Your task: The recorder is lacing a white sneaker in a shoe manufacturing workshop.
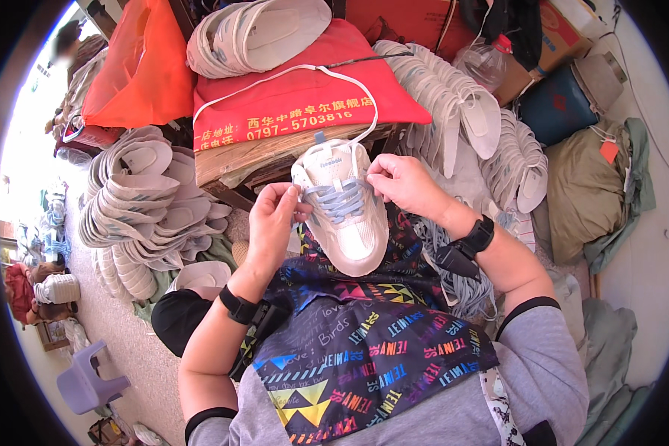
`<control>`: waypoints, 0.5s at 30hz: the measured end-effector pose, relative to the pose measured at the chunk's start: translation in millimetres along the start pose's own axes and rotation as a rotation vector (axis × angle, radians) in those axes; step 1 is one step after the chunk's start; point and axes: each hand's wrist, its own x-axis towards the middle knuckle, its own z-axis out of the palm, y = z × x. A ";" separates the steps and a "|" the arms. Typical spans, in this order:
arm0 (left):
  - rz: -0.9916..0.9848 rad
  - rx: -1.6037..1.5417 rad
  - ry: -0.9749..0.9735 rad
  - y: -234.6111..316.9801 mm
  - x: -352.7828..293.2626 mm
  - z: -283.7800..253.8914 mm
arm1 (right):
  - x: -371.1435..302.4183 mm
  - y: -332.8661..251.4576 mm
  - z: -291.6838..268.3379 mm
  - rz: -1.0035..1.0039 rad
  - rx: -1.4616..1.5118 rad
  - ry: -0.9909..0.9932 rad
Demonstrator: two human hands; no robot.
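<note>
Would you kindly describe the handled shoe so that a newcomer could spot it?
Start from the flat red bag, top centre. Just below it, between the person's left hand and right hand, is a white shoe. Unlike the stacked shoe parts nearby, it is handled alone, with pale blue laces crossing its front.

Bright daylight at far left, an opening there blown out nearly white; details beyond it unreadable. Floor pale, speckled, running down the left side. Low purple plastic stool standing on it, lower left. Wooden bench at centre, edge worn, its top mostly under red cloth. Whitish wall along the right, bowed by the lens; thin dark cable against it. Cardboard box at upper right. Grey-green fabric heaped lower right, beside the wall.
</note>
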 end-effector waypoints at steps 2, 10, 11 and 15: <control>-0.026 0.015 -0.052 1.4 -3.5 2.2 | 2.2 -2.9 -2.9 -0.081 -0.152 0.022; 0.002 0.243 -0.065 -4.1 -6.5 -2.2 | 8.5 -36.8 -3.6 -0.261 -0.702 0.001; 0.001 0.241 -0.062 -3.2 -5.8 -2.6 | 8.1 -39.0 -0.6 -0.301 -0.784 -0.009; -0.020 0.237 -0.071 -3.5 0.4 -2.4 | 9.4 -38.2 1.2 -0.443 -0.983 -0.067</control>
